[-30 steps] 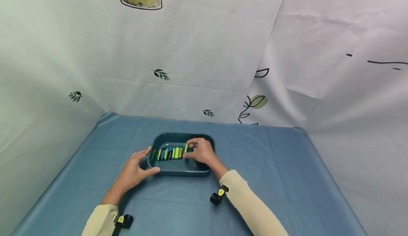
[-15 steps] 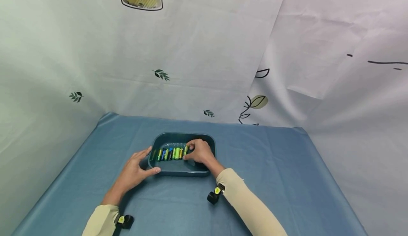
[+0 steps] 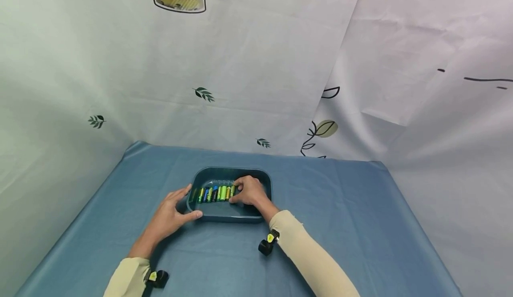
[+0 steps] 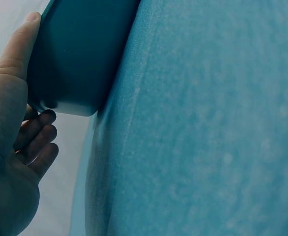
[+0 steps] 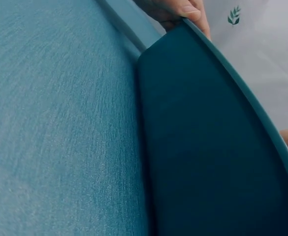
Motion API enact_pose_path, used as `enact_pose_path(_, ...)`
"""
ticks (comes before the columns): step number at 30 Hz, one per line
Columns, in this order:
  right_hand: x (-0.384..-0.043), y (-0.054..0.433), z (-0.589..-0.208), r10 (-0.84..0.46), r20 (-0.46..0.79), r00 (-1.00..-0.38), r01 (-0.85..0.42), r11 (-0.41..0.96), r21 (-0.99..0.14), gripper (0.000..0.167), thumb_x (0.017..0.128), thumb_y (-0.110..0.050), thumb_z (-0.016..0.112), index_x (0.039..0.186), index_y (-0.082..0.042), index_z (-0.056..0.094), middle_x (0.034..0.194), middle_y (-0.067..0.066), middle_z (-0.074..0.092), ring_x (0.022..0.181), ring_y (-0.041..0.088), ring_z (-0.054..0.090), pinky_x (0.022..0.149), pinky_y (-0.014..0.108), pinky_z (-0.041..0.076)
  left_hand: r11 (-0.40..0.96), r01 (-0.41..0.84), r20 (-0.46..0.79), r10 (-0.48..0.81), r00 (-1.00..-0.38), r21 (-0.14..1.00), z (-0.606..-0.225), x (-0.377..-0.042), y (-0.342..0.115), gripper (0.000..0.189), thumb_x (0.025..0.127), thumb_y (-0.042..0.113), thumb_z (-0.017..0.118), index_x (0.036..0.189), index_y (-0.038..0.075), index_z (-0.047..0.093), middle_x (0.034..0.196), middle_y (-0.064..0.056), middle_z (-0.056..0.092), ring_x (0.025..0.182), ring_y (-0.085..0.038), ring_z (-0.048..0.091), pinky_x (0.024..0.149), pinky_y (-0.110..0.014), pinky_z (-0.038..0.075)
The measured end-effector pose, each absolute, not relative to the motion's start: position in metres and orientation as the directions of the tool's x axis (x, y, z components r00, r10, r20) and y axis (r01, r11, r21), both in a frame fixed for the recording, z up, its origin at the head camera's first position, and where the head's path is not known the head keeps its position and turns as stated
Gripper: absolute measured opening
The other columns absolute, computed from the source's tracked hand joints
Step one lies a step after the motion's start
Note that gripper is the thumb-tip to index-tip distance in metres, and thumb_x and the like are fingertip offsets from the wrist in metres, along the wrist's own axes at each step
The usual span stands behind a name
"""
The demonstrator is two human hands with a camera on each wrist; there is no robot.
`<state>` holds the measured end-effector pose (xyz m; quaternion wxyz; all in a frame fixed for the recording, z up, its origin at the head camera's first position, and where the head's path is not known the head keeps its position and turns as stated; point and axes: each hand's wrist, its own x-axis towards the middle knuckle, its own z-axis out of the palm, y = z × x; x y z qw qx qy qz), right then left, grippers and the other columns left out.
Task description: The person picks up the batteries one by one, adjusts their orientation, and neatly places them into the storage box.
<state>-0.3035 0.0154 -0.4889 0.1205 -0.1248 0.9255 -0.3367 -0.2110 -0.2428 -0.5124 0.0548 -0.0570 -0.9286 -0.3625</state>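
A dark teal tray (image 3: 232,219) lies on the blue cloth, with a row of small batteries (image 3: 218,193) side by side in green, yellow, blue and dark colours. My left hand (image 3: 167,216) holds the tray's left end, thumb at the front rim; the left wrist view shows that thumb (image 4: 20,46) along the rim. Inside the tray, my right hand (image 3: 251,192) pinches a green-yellow battery (image 3: 233,191) at the row's right end between thumb and fingers. The right wrist view shows mainly the tray's outer wall (image 5: 198,132), so the pinched battery is hidden there.
Blue cloth (image 3: 320,225) covers the table around the tray. White printed fabric (image 3: 256,65) hangs behind and at both sides. A small black camera (image 3: 266,247) sits on the right wrist, another camera (image 3: 161,278) on the left.
My right hand has moved slightly left with the battery, closing the gap to the row. The left hand and the tray have stayed nearly still.
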Motion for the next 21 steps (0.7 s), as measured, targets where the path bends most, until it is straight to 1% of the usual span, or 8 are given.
enact_pose_path(5, -0.307, 0.016, -0.491, -0.312, -0.147, -0.939, -0.149, 0.752, -0.642, 0.054, 0.078, -0.028, 0.092, 0.127, -0.015, 0.074, 0.101, -0.002, 0.069, 0.086, 0.014, 0.059, 0.073, 0.034, 0.053, 0.734, 0.153, 0.151, 0.070, -0.986, 0.662, -0.512, -0.212, -0.242, 0.101, 0.081, 0.051, 0.084, 0.157, 0.002, 0.039, 0.155, -0.029, 0.040, 0.137, -0.051, 0.040, 0.099, -0.070, 0.043)
enact_pose_path(12, -0.305, 0.021, -0.489, -0.314, -0.140, -0.939, -0.137, 0.715, -0.685, 0.052, 0.076, -0.027, 0.094, 0.124, -0.017, 0.075, 0.100, -0.001, 0.067, 0.086, 0.016, 0.058, 0.074, 0.037, 0.051, 0.726, 0.149, 0.145, 0.069, -0.987, 0.672, -0.511, -0.214, -0.242, 0.102, 0.080, 0.051, 0.085, 0.157, 0.002, 0.039, 0.155, -0.030, 0.040, 0.137, -0.050, 0.041, 0.098, -0.069, 0.044)
enact_pose_path(15, -0.300, 0.026, -0.486, -0.345, -0.086, -0.935, -0.185, 0.679, -0.710, 0.052, 0.077, -0.026, 0.092, 0.125, -0.016, 0.075, 0.104, 0.002, 0.068, 0.087, 0.015, 0.059, 0.073, 0.036, 0.052, 0.722, 0.150, 0.141, 0.073, -0.987, 0.675, -0.511, -0.213, -0.241, 0.102, 0.081, 0.051, 0.085, 0.157, 0.002, 0.039, 0.154, -0.031, 0.040, 0.137, -0.051, 0.040, 0.098, -0.070, 0.044)
enact_pose_path(19, -0.291, 0.038, -0.479, -0.408, 0.043, -0.912, -0.303, 0.599, -0.741, 0.050, 0.082, -0.025, 0.089, 0.128, -0.013, 0.072, 0.111, 0.009, 0.069, 0.087, 0.016, 0.063, 0.072, 0.033, 0.053, 0.719, 0.156, 0.144, 0.078, -0.986, 0.677, -0.512, -0.212, -0.241, 0.101, 0.081, 0.051, 0.084, 0.157, 0.002, 0.039, 0.154, -0.031, 0.040, 0.136, -0.051, 0.041, 0.097, -0.069, 0.044)
enact_pose_path(21, -0.286, 0.046, -0.475, -0.433, 0.108, -0.895, -0.356, 0.548, -0.757, 0.049, 0.085, -0.024, 0.087, 0.129, -0.012, 0.071, 0.114, 0.012, 0.068, 0.089, 0.018, 0.064, 0.073, 0.032, 0.053, 0.718, 0.157, 0.146, 0.077, -0.986, 0.678, -0.512, -0.212, -0.241, 0.100, 0.081, 0.051, 0.084, 0.157, 0.002, 0.039, 0.154, -0.031, 0.040, 0.136, -0.051, 0.041, 0.096, -0.069, 0.045)
